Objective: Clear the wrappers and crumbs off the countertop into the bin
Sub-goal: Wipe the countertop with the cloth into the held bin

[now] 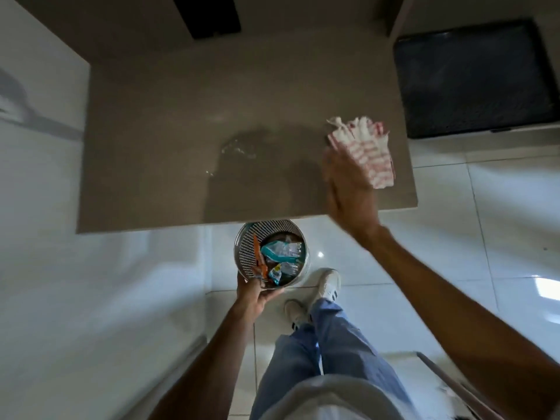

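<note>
A round metal mesh bin [298, 234] hangs just below the front edge of the brown countertop [169, 153]. My left hand [256, 294] grips its near rim. Several wrappers [280, 257], teal, orange and clear, lie inside it. On the countertop's right part lies a red-and-white checked cloth [368, 147]. My right hand [348, 189] is over the cloth's near left side, fingers straight and together, blurred by motion; whether it grips the cloth I cannot tell. A faint clear wrapper or smear [238, 148] glints at the counter's middle.
A dark tray-like panel [475, 77] sits to the right beyond the counter. A black rectangle [207, 15] is at the counter's far edge. White glossy floor tiles [439, 237] surround it. My legs in blue trousers and white shoes [328, 286] stand below the bin.
</note>
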A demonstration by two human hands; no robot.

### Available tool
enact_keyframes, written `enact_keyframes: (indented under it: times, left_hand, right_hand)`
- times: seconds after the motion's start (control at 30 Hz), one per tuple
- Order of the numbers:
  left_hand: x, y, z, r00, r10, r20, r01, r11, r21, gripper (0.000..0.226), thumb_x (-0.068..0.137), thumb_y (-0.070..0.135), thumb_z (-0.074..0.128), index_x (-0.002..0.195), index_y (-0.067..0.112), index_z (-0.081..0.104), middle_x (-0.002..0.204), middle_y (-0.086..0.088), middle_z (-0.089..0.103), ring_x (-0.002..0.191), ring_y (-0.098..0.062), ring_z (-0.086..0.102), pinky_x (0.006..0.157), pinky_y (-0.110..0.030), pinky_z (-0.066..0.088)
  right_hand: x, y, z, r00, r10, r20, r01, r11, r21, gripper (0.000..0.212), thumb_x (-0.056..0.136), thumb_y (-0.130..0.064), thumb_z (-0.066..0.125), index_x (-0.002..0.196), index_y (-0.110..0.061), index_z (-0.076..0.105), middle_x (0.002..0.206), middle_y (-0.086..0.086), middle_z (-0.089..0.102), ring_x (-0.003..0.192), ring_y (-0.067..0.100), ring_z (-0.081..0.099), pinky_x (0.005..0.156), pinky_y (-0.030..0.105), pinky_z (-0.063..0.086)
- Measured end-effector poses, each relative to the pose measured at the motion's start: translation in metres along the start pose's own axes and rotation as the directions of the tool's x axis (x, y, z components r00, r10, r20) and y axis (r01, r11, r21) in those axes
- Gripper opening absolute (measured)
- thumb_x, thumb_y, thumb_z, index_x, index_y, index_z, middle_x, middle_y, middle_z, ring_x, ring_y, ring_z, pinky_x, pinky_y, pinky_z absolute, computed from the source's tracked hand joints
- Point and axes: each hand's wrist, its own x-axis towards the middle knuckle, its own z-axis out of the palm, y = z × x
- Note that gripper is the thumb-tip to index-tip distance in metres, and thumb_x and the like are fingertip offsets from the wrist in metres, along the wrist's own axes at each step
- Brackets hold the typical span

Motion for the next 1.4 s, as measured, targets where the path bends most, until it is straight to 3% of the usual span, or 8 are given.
enact_keyframes:
  times: [0.13, 0.2, 0.37, 0.6, 0.9, 1.1, 1.23, 1.4]
  left_hand:
    - [-0.007, 0.011, 0.005, 0.997, 0.064, -0.029, -0.065, 0.998, -0.012, 0.038, 0.102, 0.016, 0.063, 0.139, 0.011, 0.057, 0.133, -0.020, 0.070, 0.119, -0.041, 0.069, 0.094, -0.065, 0.059]
    - [-0.003, 0.019, 0.007, 0.996, 0.081, -0.046, -0.082, 0.996, -0.023, 0.037, 0.102, 0.014, 0.062, 0.138, 0.013, 0.057, 0.131, -0.020, 0.071, 0.118, -0.042, 0.069, 0.091, -0.066, 0.060]
    - [0.005, 0.029, 0.002, 0.998, 0.050, -0.023, -0.052, 0.993, -0.106, 0.039, 0.099, 0.012, 0.066, 0.137, 0.012, 0.058, 0.131, -0.022, 0.071, 0.119, -0.046, 0.068, 0.096, -0.071, 0.055]
    - [0.027, 0.036, -0.022, 1.000, -0.005, -0.005, 0.004, 0.977, -0.213, 0.044, 0.099, -0.003, 0.058, 0.142, 0.011, 0.055, 0.136, -0.025, 0.067, 0.122, -0.047, 0.066, 0.096, -0.065, 0.058]
    - [0.042, 0.043, -0.069, 0.999, -0.034, -0.028, 0.023, 0.949, -0.314, 0.067, 0.091, -0.021, 0.046, 0.146, 0.016, 0.050, 0.141, -0.023, 0.061, 0.123, -0.047, 0.064, 0.073, -0.053, 0.065]
    - [0.039, 0.041, -0.090, 0.998, 0.052, 0.022, -0.041, 0.937, -0.347, 0.077, 0.083, -0.018, 0.053, 0.152, 0.015, 0.043, 0.148, -0.025, 0.055, 0.132, -0.049, 0.058, 0.098, -0.068, 0.055]
    - [0.034, 0.041, -0.094, 0.995, 0.092, 0.040, -0.069, 0.920, -0.386, 0.090, 0.071, -0.010, 0.061, 0.154, 0.016, 0.040, 0.150, -0.024, 0.053, 0.134, -0.051, 0.055, 0.102, -0.072, 0.050]
    - [0.034, 0.046, -0.098, 0.995, 0.097, 0.037, -0.070, 0.888, -0.454, 0.090, 0.068, -0.003, 0.072, 0.151, 0.021, 0.044, 0.147, -0.021, 0.055, 0.129, -0.048, 0.060, 0.083, -0.062, 0.064]
  right_hand:
    - [0.058, 0.064, -0.001, 0.902, 0.341, 0.264, -0.230, 0.899, -0.373, 0.060, 0.108, -0.047, 0.017, 0.156, -0.014, 0.029, 0.166, 0.014, 0.028, 0.156, 0.037, 0.017, 0.128, 0.054, 0.015]
    - [0.063, 0.070, 0.019, 0.874, 0.408, 0.264, -0.264, 0.855, -0.446, 0.066, 0.107, -0.049, 0.011, 0.160, -0.010, 0.017, 0.169, 0.014, 0.017, 0.157, 0.036, 0.011, 0.128, 0.054, 0.010]
    - [0.111, 0.030, 0.062, 0.852, 0.483, 0.201, -0.358, 0.819, -0.449, 0.071, 0.105, -0.052, 0.011, 0.159, -0.007, 0.020, 0.168, 0.016, 0.020, 0.155, 0.039, 0.017, 0.127, 0.057, 0.016]
    - [0.147, -0.034, 0.125, 0.884, 0.372, 0.284, -0.242, 0.883, -0.402, 0.076, 0.102, -0.059, 0.009, 0.160, -0.011, 0.019, 0.169, 0.015, 0.017, 0.156, 0.039, 0.016, 0.127, 0.056, 0.015]
    - [0.165, -0.078, 0.170, 0.884, 0.114, 0.453, 0.038, 0.949, -0.313, 0.085, 0.099, -0.068, 0.007, 0.160, -0.010, 0.016, 0.169, 0.013, 0.016, 0.157, 0.034, 0.012, 0.127, 0.054, 0.014]
    - [0.158, -0.109, 0.181, 0.855, 0.045, 0.517, 0.133, 0.944, -0.301, 0.092, 0.096, -0.075, 0.005, 0.161, -0.009, 0.012, 0.170, 0.015, 0.011, 0.158, 0.035, 0.007, 0.127, 0.055, 0.012]
    - [0.133, -0.137, 0.192, 0.861, 0.069, 0.504, 0.080, 0.960, -0.268, 0.089, 0.097, -0.074, 0.007, 0.161, -0.011, 0.011, 0.171, 0.013, 0.008, 0.158, 0.036, 0.004, 0.127, 0.055, 0.012]
    - [0.139, -0.155, 0.205, 0.889, 0.263, 0.376, -0.145, 0.938, -0.313, 0.087, 0.099, -0.073, 0.010, 0.161, -0.012, 0.014, 0.170, 0.014, 0.014, 0.157, 0.037, 0.012, 0.127, 0.056, 0.014]
